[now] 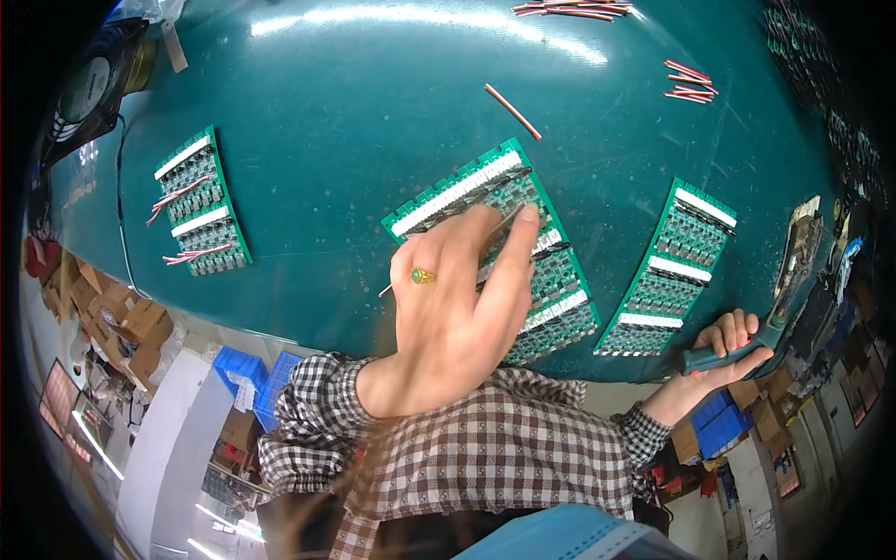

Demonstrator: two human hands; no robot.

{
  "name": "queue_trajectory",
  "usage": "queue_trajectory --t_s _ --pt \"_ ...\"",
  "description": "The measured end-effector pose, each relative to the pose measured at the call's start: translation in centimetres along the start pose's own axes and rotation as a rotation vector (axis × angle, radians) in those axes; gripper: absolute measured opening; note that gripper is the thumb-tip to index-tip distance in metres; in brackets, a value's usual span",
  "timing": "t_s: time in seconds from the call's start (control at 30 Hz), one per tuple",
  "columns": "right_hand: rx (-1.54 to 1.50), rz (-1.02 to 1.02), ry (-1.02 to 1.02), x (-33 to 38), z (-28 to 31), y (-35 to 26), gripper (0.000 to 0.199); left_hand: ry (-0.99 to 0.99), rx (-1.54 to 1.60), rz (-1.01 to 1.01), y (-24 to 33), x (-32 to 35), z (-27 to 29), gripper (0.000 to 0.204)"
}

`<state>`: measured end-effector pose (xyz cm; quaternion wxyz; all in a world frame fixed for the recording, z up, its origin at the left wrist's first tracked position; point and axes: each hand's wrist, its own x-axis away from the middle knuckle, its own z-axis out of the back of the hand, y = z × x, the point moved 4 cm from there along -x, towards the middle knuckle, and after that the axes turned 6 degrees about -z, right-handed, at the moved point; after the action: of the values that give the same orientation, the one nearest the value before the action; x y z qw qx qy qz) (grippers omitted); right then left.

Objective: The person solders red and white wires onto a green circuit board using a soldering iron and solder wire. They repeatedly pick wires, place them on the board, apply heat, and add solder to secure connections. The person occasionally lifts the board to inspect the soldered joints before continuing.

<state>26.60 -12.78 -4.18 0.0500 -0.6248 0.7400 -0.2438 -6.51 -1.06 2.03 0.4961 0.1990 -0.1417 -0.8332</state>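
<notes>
My left hand (457,294), with a ring on one finger, lies over the middle circuit board panel (457,201), which is green with white connector rows. Its thumb and fingers are pinched near the board's surface on a thin wire, mostly hidden by the hand; a short wire end (385,291) pokes out beside the palm. At the right table edge my right hand (723,350) is wrapped round the dark green handle of a soldering iron (714,360). The iron's far end reaches toward a worn metal holder (798,245) and is hard to make out.
Another board panel (667,271) lies to the right, and a smaller one (203,205) with wires attached lies left. A loose red-and-white wire (513,112) and wire bundles (689,82) (574,9) rest farther back. A black fan (93,89) stands at the far left.
</notes>
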Motion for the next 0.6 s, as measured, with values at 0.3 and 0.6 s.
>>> queue_trajectory --t_s 0.3,0.6 --pt "-0.012 0.003 -0.004 -0.1 0.3 0.0 0.043 0.037 0.089 0.054 -0.7 -1.2 1.5 0.04" --pt "-0.007 0.039 -0.002 -0.3 0.9 0.2 0.043 -0.085 0.468 0.299 -4.3 -4.1 2.4 0.023"
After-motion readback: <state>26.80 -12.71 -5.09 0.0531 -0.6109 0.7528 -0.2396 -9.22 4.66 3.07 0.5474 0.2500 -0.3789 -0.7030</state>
